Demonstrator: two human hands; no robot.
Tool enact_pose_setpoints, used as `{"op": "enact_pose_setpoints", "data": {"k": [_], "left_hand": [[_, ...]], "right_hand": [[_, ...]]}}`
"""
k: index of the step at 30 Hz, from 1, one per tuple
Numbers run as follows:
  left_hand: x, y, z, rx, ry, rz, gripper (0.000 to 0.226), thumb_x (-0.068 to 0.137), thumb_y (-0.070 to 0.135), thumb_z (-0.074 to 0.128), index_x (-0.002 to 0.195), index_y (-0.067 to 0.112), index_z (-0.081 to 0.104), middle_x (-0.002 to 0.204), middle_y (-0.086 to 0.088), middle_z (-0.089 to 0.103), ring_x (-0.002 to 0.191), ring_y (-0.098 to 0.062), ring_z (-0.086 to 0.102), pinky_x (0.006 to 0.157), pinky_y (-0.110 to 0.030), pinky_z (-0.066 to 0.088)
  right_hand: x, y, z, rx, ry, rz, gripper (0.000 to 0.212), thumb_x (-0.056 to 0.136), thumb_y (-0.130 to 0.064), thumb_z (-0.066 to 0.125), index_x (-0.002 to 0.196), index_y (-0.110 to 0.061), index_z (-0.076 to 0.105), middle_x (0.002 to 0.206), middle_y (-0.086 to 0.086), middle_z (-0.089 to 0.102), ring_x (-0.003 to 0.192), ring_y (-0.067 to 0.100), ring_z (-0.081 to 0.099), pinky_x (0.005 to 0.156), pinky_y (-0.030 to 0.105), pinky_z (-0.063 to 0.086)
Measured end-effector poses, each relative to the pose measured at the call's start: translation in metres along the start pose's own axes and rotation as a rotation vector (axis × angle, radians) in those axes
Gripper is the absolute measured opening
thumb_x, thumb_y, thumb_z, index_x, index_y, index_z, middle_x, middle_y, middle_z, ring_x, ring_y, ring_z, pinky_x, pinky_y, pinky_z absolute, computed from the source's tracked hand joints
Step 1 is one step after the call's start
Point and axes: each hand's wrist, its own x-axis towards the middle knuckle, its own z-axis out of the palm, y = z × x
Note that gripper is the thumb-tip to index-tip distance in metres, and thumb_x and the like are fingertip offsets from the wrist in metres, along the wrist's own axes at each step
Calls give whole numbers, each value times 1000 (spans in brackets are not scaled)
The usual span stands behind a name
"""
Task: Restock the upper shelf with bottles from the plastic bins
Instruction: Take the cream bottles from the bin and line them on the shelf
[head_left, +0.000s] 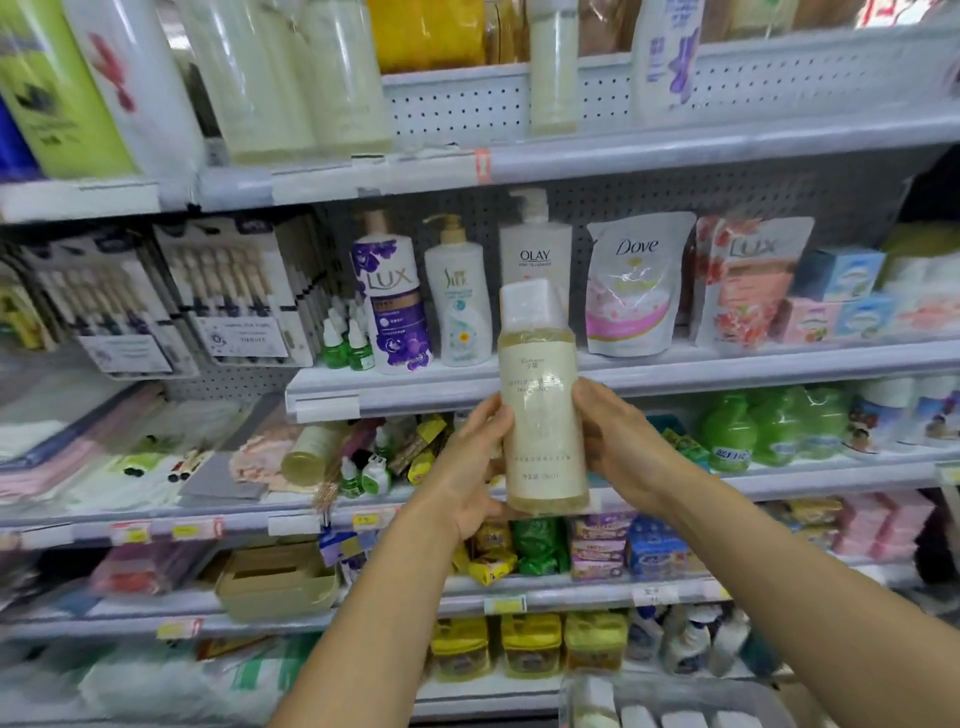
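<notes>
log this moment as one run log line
stage: carrying | object: pale bottle upright | left hand and right hand: both gripping it | location: before middle shelf | placed: no

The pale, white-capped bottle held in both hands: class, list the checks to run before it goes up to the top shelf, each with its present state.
1. Two-handed grip: left hand and right hand clasp the pale, white-capped bottle: ok.
2. Bottle upright: ok.
3. Cap shut: cannot tell.
4. Gap on the grey top shelf between matching bottles: ok.
5. Grey plastic bin holds more: ok.
</notes>
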Motion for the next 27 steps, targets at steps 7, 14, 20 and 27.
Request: {"op": "enact_pose_setpoints", "data": {"k": [7,14,20,27], "left_hand": [[-4,50,12,18,25,173,22,98,39,57,117,50,61,122,9,66,116,-23,60,88,-63,51],[-10,98,23,122,92,326,43,92,46,62,134,40,53,121,8,68,114,-20,62,82,-59,56],[-16,148,14,191,144,405,43,91,48,62,131,33,55,121,2,69,111,-24,65,66,-51,60],[-7,209,-11,258,176,501,51,90,52,62,133,27,53,117,0,71,105,-24,69,69,-50,60]], "right_hand": [[9,-53,2,-92,-174,-204,49,85,-34,69,131,-31,55,116,0,71,103,18,70,82,41,59],[38,-103,17,-159,-195,-335,45,82,-38,74,124,-28,60,113,5,71,97,18,72,83,39,59],[61,-139,44,-119,-222,-451,41,82,-36,76,120,-30,61,94,-7,76,83,8,73,60,19,57],[98,-188,90,-138,-188,-546,41,83,-36,74,120,-21,63,104,-1,74,87,12,73,69,26,57]]}}
